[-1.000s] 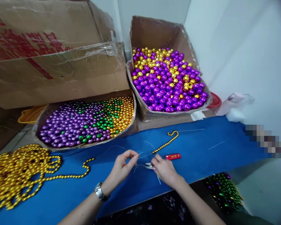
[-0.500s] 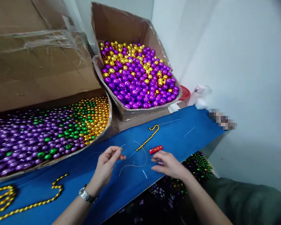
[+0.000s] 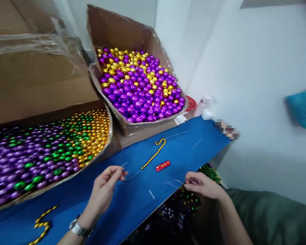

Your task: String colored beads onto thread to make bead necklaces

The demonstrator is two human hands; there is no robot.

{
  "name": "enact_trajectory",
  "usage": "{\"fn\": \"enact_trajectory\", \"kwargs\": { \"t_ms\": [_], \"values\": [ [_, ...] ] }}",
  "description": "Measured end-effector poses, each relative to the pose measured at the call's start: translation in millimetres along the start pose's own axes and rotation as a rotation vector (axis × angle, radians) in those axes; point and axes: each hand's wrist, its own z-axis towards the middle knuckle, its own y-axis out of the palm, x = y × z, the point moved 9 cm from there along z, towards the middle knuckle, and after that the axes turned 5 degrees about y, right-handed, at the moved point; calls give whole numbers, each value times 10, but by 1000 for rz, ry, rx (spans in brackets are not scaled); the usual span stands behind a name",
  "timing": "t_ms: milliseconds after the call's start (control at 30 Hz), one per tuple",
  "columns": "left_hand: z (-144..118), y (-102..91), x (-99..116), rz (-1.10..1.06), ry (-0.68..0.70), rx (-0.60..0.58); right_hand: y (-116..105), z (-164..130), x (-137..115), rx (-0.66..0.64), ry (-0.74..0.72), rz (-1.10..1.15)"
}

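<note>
Head view: the left hand (image 3: 104,189) pinches a thin thread (image 3: 132,174) that runs across the blue cloth (image 3: 132,204) to a gold bead string (image 3: 154,154). The right hand (image 3: 202,183), at the cloth's edge, pinches loose thread ends (image 3: 173,182). A red lighter (image 3: 163,165) lies between.

Both hands (image 3: 104,187) (image 3: 202,183) pinch thin thread (image 3: 134,174).

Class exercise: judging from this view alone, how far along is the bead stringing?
Done: a short gold bead strand lies threaded on the blue cloth. In hand: the left hand pinches its thin thread; the right hand grips something thin. Left: both boxes of loose beads remain nearly full.
</note>
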Motion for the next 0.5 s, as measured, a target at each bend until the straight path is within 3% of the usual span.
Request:
{"fn": "enact_trajectory", "kwargs": {
  "t_ms": [100,200,333,500],
  "values": [
    [67,44,-39,-57,-36,-26,-329,-407,607,122,212,-65],
    [119,116,-42,-91,-59,-39,-518,-473,848,281,336,-119],
    [44,230,112,-139,-26,-18,-533,-16,574,439,289,-160],
    [-132,269,191,-129,-30,101,-418,647,-99,515,13,-235]
  ]
}}
